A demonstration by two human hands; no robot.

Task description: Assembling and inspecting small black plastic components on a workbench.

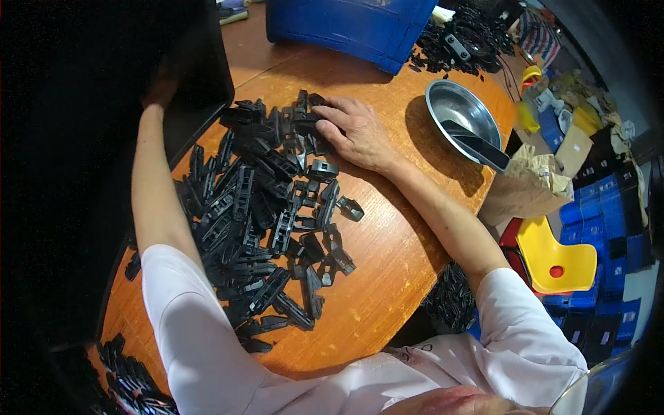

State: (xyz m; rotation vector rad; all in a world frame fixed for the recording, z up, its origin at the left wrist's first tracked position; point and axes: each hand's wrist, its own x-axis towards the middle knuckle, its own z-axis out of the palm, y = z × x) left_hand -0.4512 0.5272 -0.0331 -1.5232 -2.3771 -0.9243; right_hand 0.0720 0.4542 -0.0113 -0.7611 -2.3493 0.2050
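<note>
A heap of black plastic parts [266, 190], some long and ribbed and some short and hollow, is spread over the table. My right hand [356, 131] rests palm down at the heap's far right edge. Its fingers are loosely bent and slightly apart, and their tips touch a few black parts; I see nothing held in them. On the left, my left hand [160, 86] reaches into the shadow of a large black box or panel [187, 76]. Darkness hides its fingers and anything they may hold.
A blue bin [346, 31] stands at the table's far edge. To the right is a steel bowl [453, 104] with a dark flat object [477, 144] leaning in it. More black parts [463, 41] lie far right. Beyond the table are a paper bag [529, 180] and a yellow chair [543, 249].
</note>
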